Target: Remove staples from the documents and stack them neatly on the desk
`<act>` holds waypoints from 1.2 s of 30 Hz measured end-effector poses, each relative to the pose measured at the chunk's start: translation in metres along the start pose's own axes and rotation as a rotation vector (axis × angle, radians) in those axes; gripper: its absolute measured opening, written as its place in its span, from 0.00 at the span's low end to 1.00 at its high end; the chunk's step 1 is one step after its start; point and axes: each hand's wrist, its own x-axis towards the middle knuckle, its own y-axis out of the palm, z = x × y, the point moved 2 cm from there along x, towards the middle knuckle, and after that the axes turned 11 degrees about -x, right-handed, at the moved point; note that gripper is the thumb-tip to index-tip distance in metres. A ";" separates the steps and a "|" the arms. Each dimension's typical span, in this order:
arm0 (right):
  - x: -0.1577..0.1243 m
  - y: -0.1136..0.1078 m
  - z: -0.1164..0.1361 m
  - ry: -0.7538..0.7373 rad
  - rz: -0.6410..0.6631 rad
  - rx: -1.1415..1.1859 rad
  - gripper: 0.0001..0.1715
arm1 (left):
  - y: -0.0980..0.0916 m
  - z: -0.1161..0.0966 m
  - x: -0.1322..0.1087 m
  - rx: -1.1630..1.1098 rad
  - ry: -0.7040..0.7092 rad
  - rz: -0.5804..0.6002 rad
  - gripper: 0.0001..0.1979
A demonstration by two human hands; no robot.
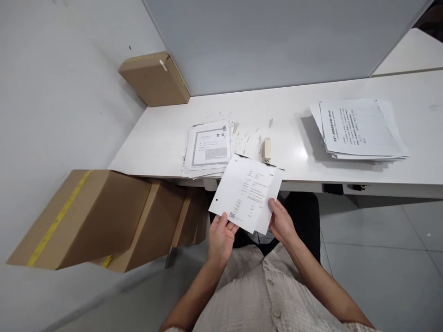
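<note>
Pinching the sheets (246,192) at their near corners with left hand (221,235) and right hand (281,222), we judge them light, floppy.

**Printed sheets held at the desk edge**

A few white sheets of paper (246,193) sit just below the middle of the frame, tilted so the top edge leans right. The front page carries lines of small dark print, a square code near its lower left corner and a dark dot by its left edge. A second sheet peeks out along the right side.
</note>
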 end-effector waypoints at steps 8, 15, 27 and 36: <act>-0.003 0.000 0.002 -0.004 -0.054 0.019 0.24 | -0.007 0.017 0.001 0.017 -0.055 -0.030 0.06; -0.006 0.005 0.001 -0.086 -0.050 -0.061 0.27 | -0.007 0.030 0.001 -0.023 -0.094 0.013 0.09; -0.008 0.006 -0.004 -0.102 -0.065 -0.050 0.22 | -0.008 0.037 -0.010 0.121 -0.096 0.136 0.17; -0.043 0.019 0.115 -0.761 0.015 -1.037 0.15 | 0.080 -0.101 -0.017 0.889 0.477 0.622 0.04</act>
